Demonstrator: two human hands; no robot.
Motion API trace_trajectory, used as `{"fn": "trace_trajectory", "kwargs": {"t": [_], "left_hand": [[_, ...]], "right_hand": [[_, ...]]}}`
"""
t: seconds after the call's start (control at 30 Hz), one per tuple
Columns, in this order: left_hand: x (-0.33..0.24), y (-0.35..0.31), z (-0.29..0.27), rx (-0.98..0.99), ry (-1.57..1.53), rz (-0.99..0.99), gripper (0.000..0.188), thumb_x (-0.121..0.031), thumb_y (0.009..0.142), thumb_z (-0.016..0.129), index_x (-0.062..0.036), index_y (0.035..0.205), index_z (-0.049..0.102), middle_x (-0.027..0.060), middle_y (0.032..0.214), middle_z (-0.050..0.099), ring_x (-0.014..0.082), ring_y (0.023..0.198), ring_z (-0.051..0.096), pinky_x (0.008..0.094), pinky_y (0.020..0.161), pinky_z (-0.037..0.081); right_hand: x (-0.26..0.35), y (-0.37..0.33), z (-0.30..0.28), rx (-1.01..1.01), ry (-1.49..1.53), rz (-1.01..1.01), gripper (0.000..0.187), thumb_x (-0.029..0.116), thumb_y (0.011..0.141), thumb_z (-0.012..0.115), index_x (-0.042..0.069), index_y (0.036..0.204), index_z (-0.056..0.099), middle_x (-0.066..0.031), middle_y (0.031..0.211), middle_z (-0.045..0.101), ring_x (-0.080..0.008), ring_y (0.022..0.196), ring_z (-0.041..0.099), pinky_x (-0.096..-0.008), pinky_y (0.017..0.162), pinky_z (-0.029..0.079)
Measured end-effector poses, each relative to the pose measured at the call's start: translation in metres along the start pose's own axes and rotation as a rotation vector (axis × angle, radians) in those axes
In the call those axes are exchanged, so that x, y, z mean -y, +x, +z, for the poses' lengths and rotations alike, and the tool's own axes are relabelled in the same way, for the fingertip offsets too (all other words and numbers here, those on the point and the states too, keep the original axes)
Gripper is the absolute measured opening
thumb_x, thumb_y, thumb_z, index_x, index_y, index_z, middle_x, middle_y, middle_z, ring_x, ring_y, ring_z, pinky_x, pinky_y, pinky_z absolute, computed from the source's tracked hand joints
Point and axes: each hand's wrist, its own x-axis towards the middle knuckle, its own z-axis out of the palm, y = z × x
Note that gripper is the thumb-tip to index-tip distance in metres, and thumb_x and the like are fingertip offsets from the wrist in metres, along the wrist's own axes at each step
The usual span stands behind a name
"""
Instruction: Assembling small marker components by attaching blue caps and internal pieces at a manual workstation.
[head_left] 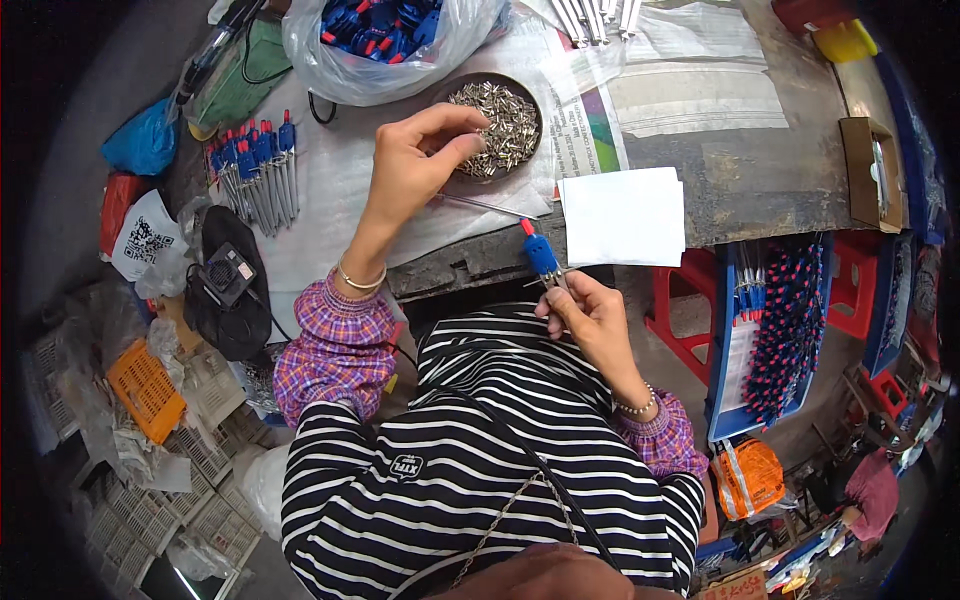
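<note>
My left hand [425, 160] hovers over the near left side of a round dark bowl [541, 125] filled with small silver metal pins [505, 130]. Its thumb and forefinger are brought close in a pinch; whatever lies between them is too small to make out. In my right hand [590, 320], in front of the table edge, is a blue-handled part with a red tip [540, 252], held tip up between thumb and fingers. Thin metal pieces show at its lower end, partly hidden by the fingers. A slim metal rod [488, 206] lies at the table's edge between both hands.
Behind the bowl, a clear plastic bag [420, 85] holds many blue and red parts. Several blue-handled pieces with metal shafts [262, 175] lie at left, near a small black device [230, 275]. White paper [625, 217] lies at right; below it stands a blue tray [735, 385] of similar parts.
</note>
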Motion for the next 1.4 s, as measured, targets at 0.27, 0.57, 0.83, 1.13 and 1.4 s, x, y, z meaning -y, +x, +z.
{"fn": "trace_trajectory", "kwargs": {"t": [0.27, 0.57, 0.83, 1.13, 1.4], "left_hand": [[-0.024, -0.032, 0.003, 0.249, -0.345, -0.224, 0.015, 0.005, 0.083, 0.058, 0.0038, 0.096, 0.064, 0.0096, 0.083, 0.066, 0.0133, 0.076, 0.064, 0.0230, 0.068, 0.051], [-0.024, -0.063, 0.033, 0.276, -0.324, -0.173, 0.015, 0.011, 0.072, 0.066, 0.0036, 0.084, 0.066, 0.0081, 0.087, 0.061, 0.0117, 0.080, 0.060, 0.0220, 0.068, 0.049], [-0.028, -0.064, 0.037, 0.216, -0.010, -0.008, 0.018, 0.010, 0.066, 0.071, -0.0012, 0.080, 0.069, 0.0032, 0.081, 0.055, 0.0067, 0.069, 0.053, 0.0178, 0.056, 0.041], [-0.032, -0.067, 0.040, 0.106, 0.078, 0.109, 0.018, 0.008, 0.062, 0.073, -0.0023, 0.076, 0.069, 0.0031, 0.077, 0.055, 0.0076, 0.065, 0.052, 0.0198, 0.053, 0.038], [-0.033, -0.065, 0.042, 0.095, 0.331, 0.424, 0.021, 0.004, 0.055, 0.074, -0.0033, 0.073, 0.067, 0.0070, 0.069, 0.055, 0.0216, 0.062, 0.053, 0.0294, 0.055, 0.042]], "right_hand": [[0.001, 0.001, 0.002, -0.036, 0.005, -0.093, 0.016, 0.009, 0.093, 0.052, -0.004, 0.093, 0.060, -0.0053, 0.076, 0.064, -0.0054, 0.057, 0.054, -0.0188, 0.052, 0.045], [0.011, -0.005, 0.009, -0.056, -0.043, -0.111, 0.016, 0.008, 0.091, 0.052, -0.005, 0.086, 0.061, -0.0037, 0.071, 0.064, -0.0047, 0.056, 0.054, -0.0189, 0.051, 0.045], [0.012, -0.007, 0.010, -0.027, -0.048, -0.170, 0.015, 0.006, 0.090, 0.053, -0.005, 0.083, 0.060, -0.0043, 0.071, 0.064, -0.0052, 0.054, 0.055, -0.0196, 0.050, 0.045], [0.016, -0.011, 0.010, -0.027, -0.050, -0.164, 0.015, 0.006, 0.090, 0.053, -0.005, 0.084, 0.060, -0.0046, 0.071, 0.065, -0.0054, 0.054, 0.055, -0.0194, 0.049, 0.045], [0.019, -0.013, 0.011, -0.043, -0.071, -0.166, 0.015, 0.006, 0.090, 0.053, -0.005, 0.082, 0.060, -0.0042, 0.070, 0.064, -0.0052, 0.052, 0.055, -0.0195, 0.047, 0.043]]}}
